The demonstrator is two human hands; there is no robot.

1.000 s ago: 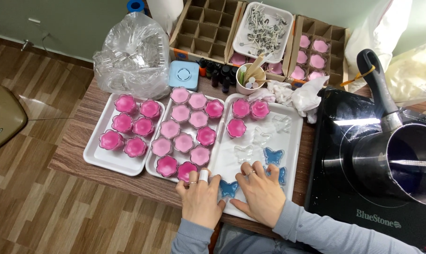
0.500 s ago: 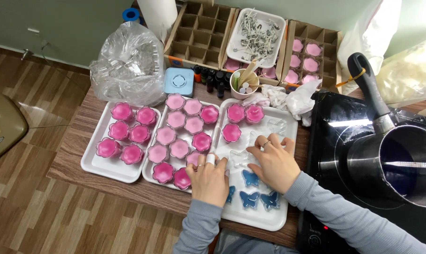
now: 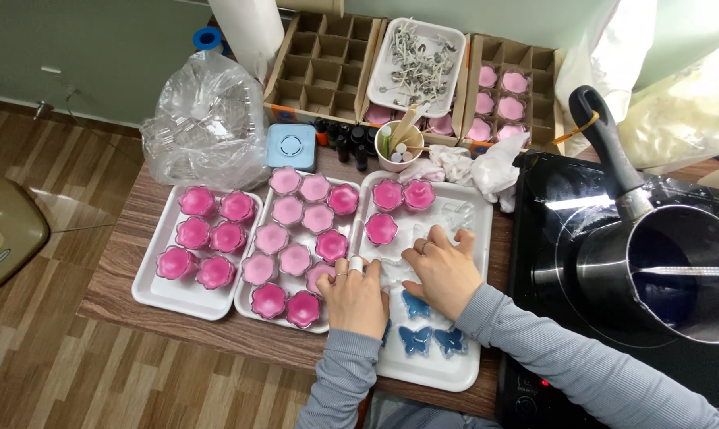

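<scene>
In the head view, the left hand (image 3: 355,295) and the right hand (image 3: 442,270) lie side by side on the right white tray (image 3: 423,372). Both press flat with fingers spread on a clear mould (image 3: 403,248); neither pinches anything. Blue butterfly shapes (image 3: 431,338) lie at 6 o'clock from the hands. Three pink candles (image 3: 401,205) stand at 12 o'clock. A steel pot (image 3: 677,274) sits at 3 o'clock.

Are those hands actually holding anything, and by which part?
Cannot be told: both the left hand and right hand rest on clear moulds in the white tray.
</scene>
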